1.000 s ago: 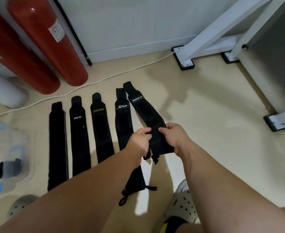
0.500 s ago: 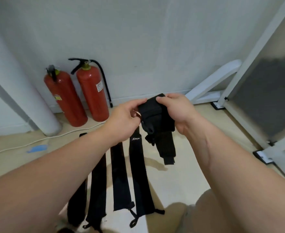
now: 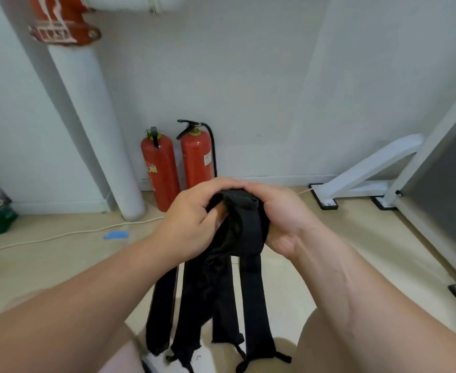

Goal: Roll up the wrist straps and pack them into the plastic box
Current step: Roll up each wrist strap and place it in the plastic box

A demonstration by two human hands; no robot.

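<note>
Both hands hold one black wrist strap (image 3: 244, 224) in the air at the middle of the view. My left hand (image 3: 191, 219) grips its left side and my right hand (image 3: 278, 214) wraps over its right side. The strap is bunched into a partial roll between my fingers. Below the hands, several more black wrist straps (image 3: 253, 305) lie flat side by side on the floor, running towards me, with thin loops at their near ends. The plastic box is out of view.
Two red fire extinguishers (image 3: 197, 157) stand against the white wall behind the straps. A white pipe (image 3: 94, 130) rises at the left. A white cable (image 3: 59, 234) runs along the floor. White metal frame legs (image 3: 366, 168) stand at the right. My knees show at the bottom.
The view has tilted upward. My hands lifted the strap off the floor and gathered it; its hanging tail from half a second ago is now rolled in between my hands.
</note>
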